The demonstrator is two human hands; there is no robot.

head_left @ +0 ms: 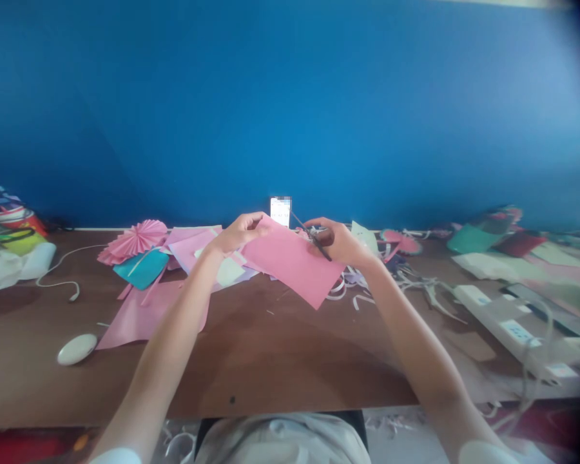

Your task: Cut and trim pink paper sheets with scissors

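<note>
A sheet of pink paper (294,261) is held up over the table, tilted, with its lower corner pointing down toward me. My left hand (241,232) pinches its upper left corner between thumb and fingers. In my right hand (336,238) is a pair of scissors (314,237), dark, with the blades pointing up and left by the sheet's upper edge. Whether the blades are on the paper I cannot tell. My right fingers are wrapped round the handles and partly hide them.
A lit phone (280,209) stands against the blue wall (290,103). Left lie a pink paper fan (138,240), a teal piece (142,267), more pink paper (149,316) and a white mouse (77,349). Paper strips and a power strip (502,328) are on the right.
</note>
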